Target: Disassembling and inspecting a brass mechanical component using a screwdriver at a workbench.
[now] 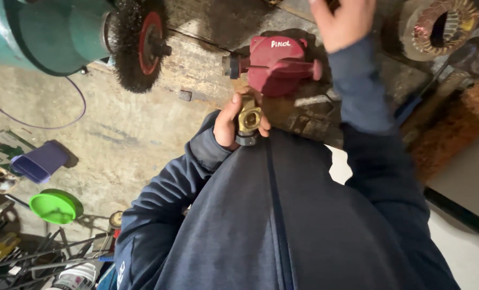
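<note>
Left hand [230, 122]: fingers clamped around a brass valve fitting [248, 118], held close against the dark blue jacket [282, 215], just in front of a red pump body [276, 63] lying on the worn counter [207, 70]. Right hand [340, 20]: raised above the counter beyond the pump, fingers loosely apart, holding nothing visible. Also present: teal bench grinder [46, 32] with wire wheel [137, 45]; green bowl [55, 206] on the floor.

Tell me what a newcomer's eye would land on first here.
The red pump on the worn bench at top centre stands out, with the left hand gripping a brass fitting just below it. At top left, a black wire wheel sticks out of a teal grinder. The right hand reaches up at the top edge, fingers spread.
</note>
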